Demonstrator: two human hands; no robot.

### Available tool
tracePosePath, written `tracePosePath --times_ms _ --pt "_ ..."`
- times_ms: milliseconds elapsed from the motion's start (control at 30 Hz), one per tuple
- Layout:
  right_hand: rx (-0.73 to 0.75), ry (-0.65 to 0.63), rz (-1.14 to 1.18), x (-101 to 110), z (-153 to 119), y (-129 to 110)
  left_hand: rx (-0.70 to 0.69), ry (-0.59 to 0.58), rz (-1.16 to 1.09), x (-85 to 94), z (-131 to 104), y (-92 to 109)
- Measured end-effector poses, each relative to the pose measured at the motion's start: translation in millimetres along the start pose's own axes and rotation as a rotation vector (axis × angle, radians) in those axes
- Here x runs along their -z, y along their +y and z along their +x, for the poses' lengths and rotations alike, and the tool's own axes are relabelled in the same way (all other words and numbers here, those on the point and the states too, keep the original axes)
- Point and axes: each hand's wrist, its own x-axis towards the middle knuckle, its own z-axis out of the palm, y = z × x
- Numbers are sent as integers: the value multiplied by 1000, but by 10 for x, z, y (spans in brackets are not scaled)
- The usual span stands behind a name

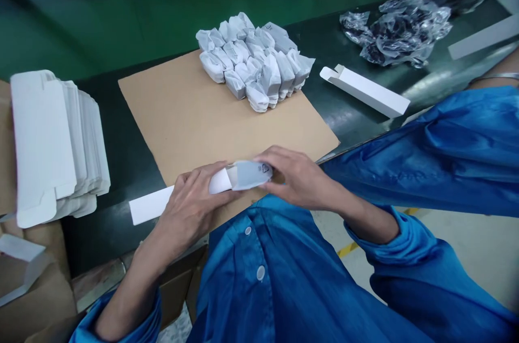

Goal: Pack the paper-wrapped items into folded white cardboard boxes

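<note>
The left forearm slants up from the lower left, and the left hand (194, 197) lies back upward across a long white box (151, 206), its fingers clamped around the middle. The right forearm comes in from the lower right, the right hand (300, 178) turned inward, its fingers pinching the right end of a wrapped packet (252, 174), thumb on the near side. The packet sits at the box's open right end, over the near edge of a cardboard sheet (182, 116) on the tabletop (125, 132); how far inside it is, I cannot tell.
</note>
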Motion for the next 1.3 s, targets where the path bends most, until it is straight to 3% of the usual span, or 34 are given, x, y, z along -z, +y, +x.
tracePosePath --times_ms 200,400,467,600,667,800,1000,1133,1300 --pt "180 -142 -216 -152 67 -45 -18 -41 -61 11 -21 10" --pt "143 -131 -356 -172 91 -262 -1 33 -25 -31 -11 38" --pt "108 -109 -305 -234 96 -301 20 54 -22 -48 -21 27" --pt "13 71 39 -403 140 -216 40 106 30 -62 -65 -25" --pt "36 103 104 -448 152 -145 26 121 53 -67 -84 -32" --pt "144 56 -38 -400 134 -99 35 110 73 -103 -94 33" --pt "116 -66 -231 -229 154 -142 67 143 169 -183 -83 171" --pt "260 -93 31 -274 290 -79 42 202 202 -209 -93 194" --pt "-12 -7 660 -436 285 -122 67 292 170 -232 -142 150"
